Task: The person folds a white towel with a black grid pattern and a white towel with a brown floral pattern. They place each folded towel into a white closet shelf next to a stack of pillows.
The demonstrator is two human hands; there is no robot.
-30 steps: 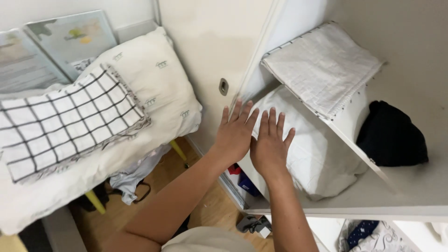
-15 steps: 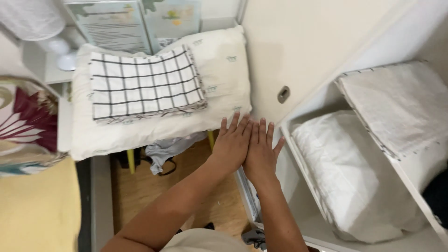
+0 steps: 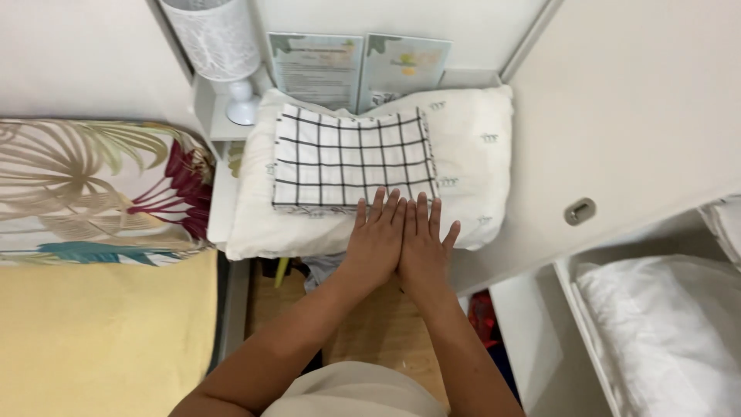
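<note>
Beside the bed (image 3: 100,332), I hold my left hand (image 3: 376,239) and right hand (image 3: 423,251) flat, side by side (fingers straight), reaching the checked cloth (image 3: 351,158) on a white pillow (image 3: 471,154).

Checked cloth (image 3: 351,158), 11 o'clock of the hands: woven fabric, matt, white with thin black grid, folded flat.

White pillow (image 3: 478,154) under it: soft matt cloth, slightly creased, small grey printed motifs.

Left hand (image 3: 377,243) and right hand (image 3: 421,251): bare skin, flat, fingertips at the edges of both cloths.

Leaf-print pillow (image 3: 93,189), 9 o'clock: smooth cloth, faint sheen.

Yellow sheet (image 3: 100,332), 8 o'clock: plain matt fabric.

Lamp (image 3: 220,46), 11 o'clock: white perforated shade, glossy smooth base.

Two cards (image 3: 359,66), 12 o'clock: glossy printed paper.

Cupboard door (image 3: 617,116), 2 o'clock: smooth matt off-white panel, metal-looking recessed pull.

Floor (image 3: 386,340), 6 o'clock: wood-look, smooth.

Bedding in wrap (image 3: 664,332), 4 o'clock: white cloth under glossy, clear plastic.
</note>
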